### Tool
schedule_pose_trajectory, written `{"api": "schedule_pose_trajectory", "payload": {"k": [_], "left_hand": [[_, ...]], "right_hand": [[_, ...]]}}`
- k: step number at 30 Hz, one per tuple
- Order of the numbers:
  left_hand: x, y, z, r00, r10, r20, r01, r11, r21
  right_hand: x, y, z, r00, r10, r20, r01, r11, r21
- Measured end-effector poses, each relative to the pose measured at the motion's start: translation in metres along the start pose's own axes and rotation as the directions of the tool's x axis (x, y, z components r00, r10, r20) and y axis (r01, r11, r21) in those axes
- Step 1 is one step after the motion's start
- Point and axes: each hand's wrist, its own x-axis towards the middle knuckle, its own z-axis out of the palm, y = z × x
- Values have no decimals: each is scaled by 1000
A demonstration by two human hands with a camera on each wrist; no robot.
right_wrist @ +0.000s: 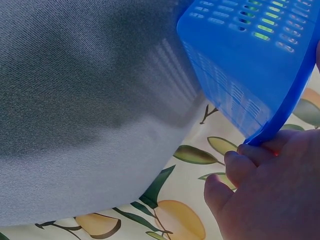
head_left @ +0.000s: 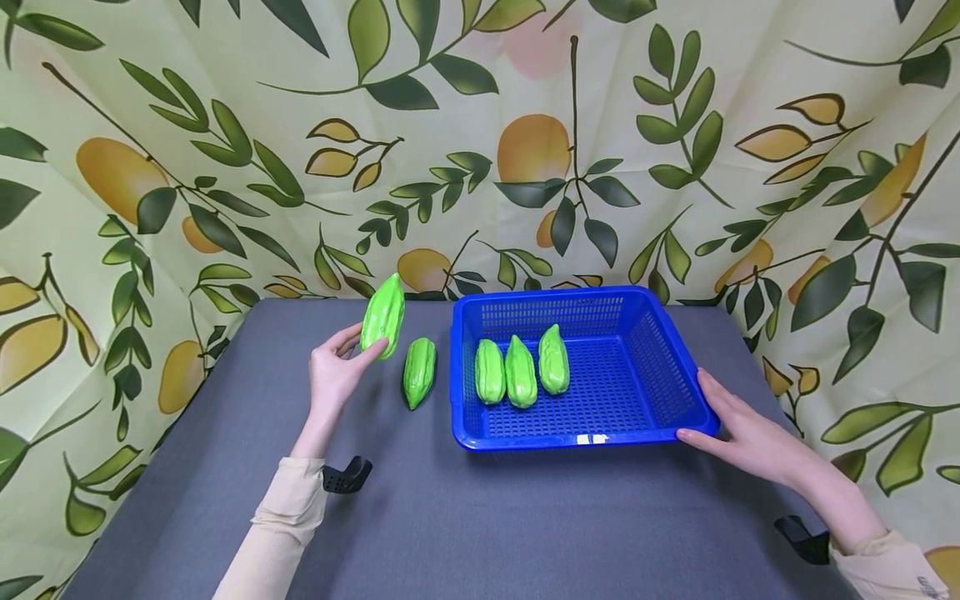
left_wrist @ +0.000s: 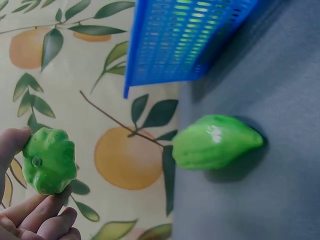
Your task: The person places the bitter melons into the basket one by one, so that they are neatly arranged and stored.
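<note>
My left hand (head_left: 337, 371) pinches a ridged green bitter melon (head_left: 384, 317) between thumb and fingers, holding it raised above the table. In the left wrist view, that bitter melon (left_wrist: 49, 161) shows its blunt end. Another bitter melon (head_left: 419, 372) lies on the table between the left hand and a blue plastic basket (head_left: 525, 437). Inside the basket, toward its left side, three more lie side by side, among them a middle bitter melon (head_left: 521, 372). My right hand (head_left: 753, 433) grips the basket's rim at the front right corner.
A grey cloth covers the table (head_left: 525, 517). Behind it and along both sides hangs a curtain (head_left: 465, 142) printed with leaves and orange fruit. Black straps (head_left: 348, 475) are on both wrists.
</note>
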Motion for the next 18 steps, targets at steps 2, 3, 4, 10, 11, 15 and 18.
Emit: {"api": "schedule_pose_trajectory", "payload": {"k": [2, 3, 4, 10, 11, 15, 18], "left_hand": [[2, 5, 4, 1000, 16, 6, -16, 1000, -20], [3, 8, 6, 1000, 23, 10, -22, 999, -27], [3, 11, 8, 1000, 26, 13, -26, 999, -31], [3, 21, 22, 999, 41, 33, -40, 999, -36], [3, 23, 24, 998, 44, 37, -42, 998, -40], [1, 31, 35, 996, 66, 54, -64, 997, -39], [0, 37, 42, 994, 89, 66, -86, 995, -54]], "right_hand": [[0, 0, 0, 1000, -3, -3, 3, 1000, 1], [0, 1, 0, 1000, -3, -3, 3, 1000, 2], [0, 1, 0, 1000, -2, -2, 2, 1000, 2], [0, 0, 0, 1000, -6, -3, 6, 1000, 8], [-1, 0, 0, 1000, -8, -3, 8, 1000, 10], [-1, 0, -1, 1000, -12, -5, 12, 1000, 13], [-1, 0, -1, 1000, -11, -5, 11, 1000, 14]]}}
